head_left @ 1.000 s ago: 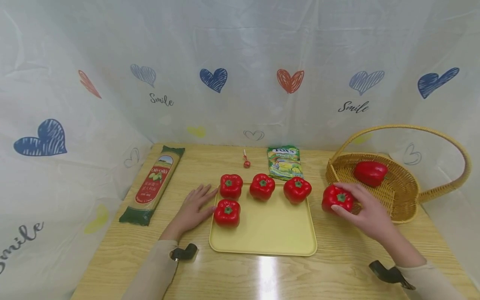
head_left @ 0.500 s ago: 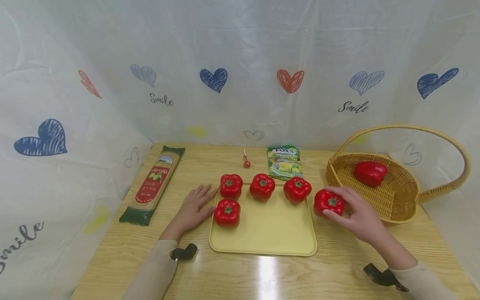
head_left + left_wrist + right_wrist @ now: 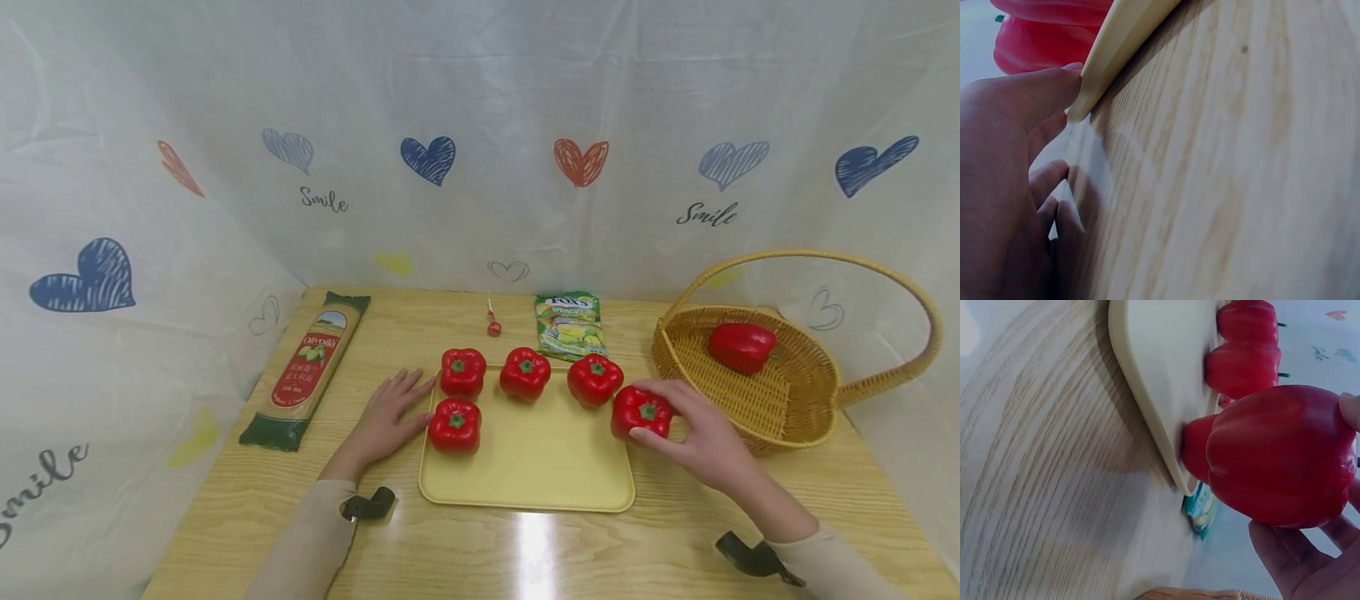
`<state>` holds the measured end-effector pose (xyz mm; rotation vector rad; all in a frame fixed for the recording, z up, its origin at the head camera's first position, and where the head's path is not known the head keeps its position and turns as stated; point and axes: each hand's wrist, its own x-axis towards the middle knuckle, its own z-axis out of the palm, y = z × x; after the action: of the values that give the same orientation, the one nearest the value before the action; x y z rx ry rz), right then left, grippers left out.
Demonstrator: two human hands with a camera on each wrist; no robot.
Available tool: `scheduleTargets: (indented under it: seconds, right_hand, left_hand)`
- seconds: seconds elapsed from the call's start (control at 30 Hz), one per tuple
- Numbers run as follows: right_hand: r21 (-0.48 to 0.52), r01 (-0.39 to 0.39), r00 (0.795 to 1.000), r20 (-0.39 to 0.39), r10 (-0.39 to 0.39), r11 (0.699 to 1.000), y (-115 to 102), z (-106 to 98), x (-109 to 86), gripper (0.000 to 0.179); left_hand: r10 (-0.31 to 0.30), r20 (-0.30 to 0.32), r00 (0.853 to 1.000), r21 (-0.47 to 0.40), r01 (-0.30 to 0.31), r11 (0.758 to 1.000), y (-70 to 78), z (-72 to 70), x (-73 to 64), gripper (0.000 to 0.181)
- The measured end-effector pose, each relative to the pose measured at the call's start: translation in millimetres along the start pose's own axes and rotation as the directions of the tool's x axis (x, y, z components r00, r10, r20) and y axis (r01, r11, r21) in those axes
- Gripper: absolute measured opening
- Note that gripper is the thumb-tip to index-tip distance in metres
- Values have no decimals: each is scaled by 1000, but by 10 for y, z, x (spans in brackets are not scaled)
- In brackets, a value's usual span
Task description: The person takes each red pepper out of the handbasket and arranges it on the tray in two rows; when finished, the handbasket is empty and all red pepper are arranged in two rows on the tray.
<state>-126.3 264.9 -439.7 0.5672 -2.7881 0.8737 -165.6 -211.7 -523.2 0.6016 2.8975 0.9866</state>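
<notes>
My right hand [image 3: 701, 433] grips a red bell pepper [image 3: 642, 413] between thumb and fingers, at the right edge of the yellow tray [image 3: 540, 467]. In the right wrist view this held bell pepper [image 3: 1285, 456] hangs above the wooden table, close to the tray's rim. Several more red bell peppers stand on the tray: three along its back edge, such as the middle one [image 3: 525, 374], and one at the left [image 3: 454, 427]. My left hand [image 3: 386, 421] lies with fingers spread on the table, its thumb at the tray's left rim [image 3: 1094, 81].
A wicker basket [image 3: 813, 417] with a tall handle stands at the right, with another red bell pepper [image 3: 741, 347] lying in it. Behind the tray are a lollipop [image 3: 493, 328] and a green candy bag [image 3: 570, 327]. A pasta packet [image 3: 307, 371] lies at the left.
My right hand has carried the bell pepper leftward, from beside the basket to the tray's right edge. The left hand and the other bell peppers have stayed put.
</notes>
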Motion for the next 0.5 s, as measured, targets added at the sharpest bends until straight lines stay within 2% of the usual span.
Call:
scheduleTargets:
  seconds: [0.5]
  right_hand:
    - [35, 36, 999, 21, -37, 999, -108, 163, 21, 59]
  left_hand:
    - [4, -4, 1000, 2, -4, 1000, -3, 4, 2, 60]
